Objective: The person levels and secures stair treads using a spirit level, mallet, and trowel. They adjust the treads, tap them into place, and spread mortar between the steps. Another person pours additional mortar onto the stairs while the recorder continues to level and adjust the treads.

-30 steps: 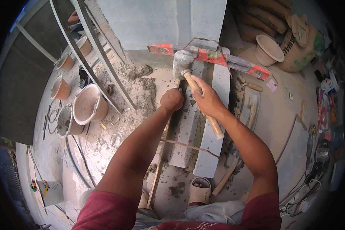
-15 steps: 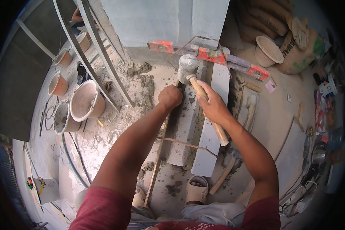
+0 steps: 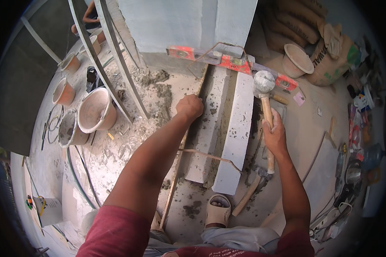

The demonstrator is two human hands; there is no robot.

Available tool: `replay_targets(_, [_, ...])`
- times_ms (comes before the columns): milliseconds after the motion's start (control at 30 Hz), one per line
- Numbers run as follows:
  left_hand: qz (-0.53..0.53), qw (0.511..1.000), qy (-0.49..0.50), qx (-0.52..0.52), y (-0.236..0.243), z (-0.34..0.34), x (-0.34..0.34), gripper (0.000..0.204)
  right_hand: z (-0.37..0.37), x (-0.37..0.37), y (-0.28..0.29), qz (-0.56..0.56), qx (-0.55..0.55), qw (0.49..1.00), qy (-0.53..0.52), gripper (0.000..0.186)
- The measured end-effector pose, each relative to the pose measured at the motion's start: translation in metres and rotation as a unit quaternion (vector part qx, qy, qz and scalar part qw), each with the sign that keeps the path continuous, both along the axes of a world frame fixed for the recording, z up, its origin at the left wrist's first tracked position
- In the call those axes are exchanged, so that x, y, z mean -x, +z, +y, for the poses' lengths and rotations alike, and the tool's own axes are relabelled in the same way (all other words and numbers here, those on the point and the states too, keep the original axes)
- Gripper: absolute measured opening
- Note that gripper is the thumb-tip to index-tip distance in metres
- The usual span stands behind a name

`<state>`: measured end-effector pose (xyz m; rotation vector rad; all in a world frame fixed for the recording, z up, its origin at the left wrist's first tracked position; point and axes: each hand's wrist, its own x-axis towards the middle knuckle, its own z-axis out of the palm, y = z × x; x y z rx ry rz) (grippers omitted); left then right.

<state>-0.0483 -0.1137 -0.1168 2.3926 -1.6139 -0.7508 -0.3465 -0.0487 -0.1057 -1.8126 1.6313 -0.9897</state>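
Note:
My left hand (image 3: pixel 189 107) is closed around a long thin batten (image 3: pixel 174 192) that runs along the left side of a mortar-spattered form. My right hand (image 3: pixel 275 135) grips the wooden handle of a mallet (image 3: pixel 264 83) with a pale, worn head, held to the right of the form. Two long pale boards lie side by side, the right one a white strip (image 3: pixel 232 141), with wet mortar (image 3: pixel 224 115) in the gap. Across their far end rests a red spirit level (image 3: pixel 179 52). A bent metal rod (image 3: pixel 212 156) crosses the near part.
Mortar-stained buckets (image 3: pixel 97 112) stand at the left by leaning metal bars (image 3: pixel 116 60). A wooden-handled hammer (image 3: pixel 249 195) and a trowel-like tool (image 3: pixel 283 115) lie right of the boards. Sacks (image 3: pixel 332 60) and a tub (image 3: pixel 297 62) sit far right. Another person (image 3: pixel 91 15) is at the far left.
My right hand has swung the mallet to the right, away from the batten's far end and off the boards. My left hand stays on the batten.

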Motion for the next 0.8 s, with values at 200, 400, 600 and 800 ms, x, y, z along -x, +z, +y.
replay_targets(200, [0.009, 0.992, -0.110, 0.056, 0.024, 0.023, -0.041, 0.058, 0.010, 0.098, -0.089, 0.213, -0.112, 0.953, -0.182, 0.049])
replay_targets(400, [-0.057, 0.979, -0.188, 0.052, 0.075, 0.138, -0.101, 0.058, 0.027, 0.143, -0.133, 0.277, -0.117, 0.918, -0.259, 0.047])
replay_targets(600, [-0.039, 0.971, -0.228, -0.055, 0.155, 0.259, -0.110, 0.058, -0.078, 0.069, -0.016, 0.393, 0.022, 0.910, -0.130, 0.045])
replay_targets(800, [-0.041, 0.966, -0.229, -0.110, 0.135, 0.296, -0.100, 0.059, -0.197, 0.028, 0.022, 0.427, 0.078, 0.901, 0.014, 0.059])
